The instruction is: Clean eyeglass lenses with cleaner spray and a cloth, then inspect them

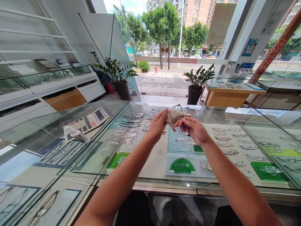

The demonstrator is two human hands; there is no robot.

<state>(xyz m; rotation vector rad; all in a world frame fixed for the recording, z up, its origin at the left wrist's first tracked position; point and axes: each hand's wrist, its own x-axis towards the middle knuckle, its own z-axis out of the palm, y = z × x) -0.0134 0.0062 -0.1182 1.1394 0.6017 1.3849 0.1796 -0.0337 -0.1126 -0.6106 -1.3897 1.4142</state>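
My left hand [158,125] is closed on a beige cloth [173,116], which spreads to the right above the glass counter. My right hand [194,128] pinches a pair of eyeglasses [188,131] with a thin dark frame. One lens hangs below the fingers, and part of the frame shows above the cloth. The cloth lies against the eyeglasses and hides some of them. Both hands meet in front of me, over rows of spectacle frames [131,121] inside the display case.
A calculator [88,122] lies on the glass counter [117,110] at the left, with a small white bottle [76,134] on its near end. Green MOHOE signs [182,165] stand inside the case. Beyond are potted plants [123,91] and glass doors [164,78].
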